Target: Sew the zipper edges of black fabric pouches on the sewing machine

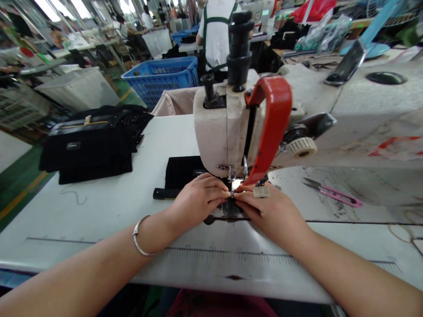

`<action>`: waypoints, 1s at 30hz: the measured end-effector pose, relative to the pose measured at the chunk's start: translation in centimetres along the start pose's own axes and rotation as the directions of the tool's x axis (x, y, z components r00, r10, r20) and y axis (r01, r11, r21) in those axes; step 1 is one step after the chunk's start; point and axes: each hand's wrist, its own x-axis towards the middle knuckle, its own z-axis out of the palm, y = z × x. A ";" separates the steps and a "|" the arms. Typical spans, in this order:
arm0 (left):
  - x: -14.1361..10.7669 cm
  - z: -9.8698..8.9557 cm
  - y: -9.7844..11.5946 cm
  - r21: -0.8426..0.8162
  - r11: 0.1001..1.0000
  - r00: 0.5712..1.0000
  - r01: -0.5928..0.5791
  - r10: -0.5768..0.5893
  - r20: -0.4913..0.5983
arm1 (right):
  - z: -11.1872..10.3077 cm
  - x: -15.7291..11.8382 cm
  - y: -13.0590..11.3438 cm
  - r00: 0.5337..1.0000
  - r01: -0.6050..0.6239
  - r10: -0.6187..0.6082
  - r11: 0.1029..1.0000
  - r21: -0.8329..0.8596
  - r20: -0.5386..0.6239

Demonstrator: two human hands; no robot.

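A white sewing machine [213, 132] with a red guard [276, 127] stands over the table. Under its head lies a black fabric piece [180, 169] with a black strip [163, 193] along its near edge. My left hand [201, 196], its wrist in a silver bangle [135, 235], pinches the black piece just left of the needle area. Close on the right, my right hand [269, 207] has its fingers pressed together at the same spot, on something too small to make out. The fingertips of both hands nearly meet below the presser foot.
Black fabric pieces [89, 149] are stacked at the table's left. Pink-handled snips [340, 195] lie right of the machine. A ruler scale [231, 255] runs along the front. Behind are a blue crate [161, 77] and a person in a white shirt [216, 39].
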 end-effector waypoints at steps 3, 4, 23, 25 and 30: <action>0.2 0.1 -0.2 0.017 1.000 1.000 -0.011 0.011 -0.028 | 0.0 0.0 0.1 1.000 0.002 -0.002 1.000 -0.006 0.007; 0.3 0.2 -0.3 0.025 1.000 0.999 -0.012 0.013 -0.039 | 0.1 0.1 0.1 1.000 0.002 -0.002 1.000 -0.011 0.010; 0.7 1.1 -1.2 0.023 0.999 0.985 0.026 -0.022 -0.172 | 0.7 0.2 1.0 0.999 -0.008 0.006 0.998 -0.054 -0.042; 0.7 1.2 -1.2 0.014 0.999 0.984 0.040 -0.036 -0.176 | 0.8 0.3 1.0 0.999 -0.009 0.007 0.998 -0.063 -0.039; 0.8 1.3 -1.2 0.043 0.996 0.981 0.075 -0.066 -0.183 | 0.9 0.4 1.0 0.999 -0.013 0.011 0.997 -0.080 -0.033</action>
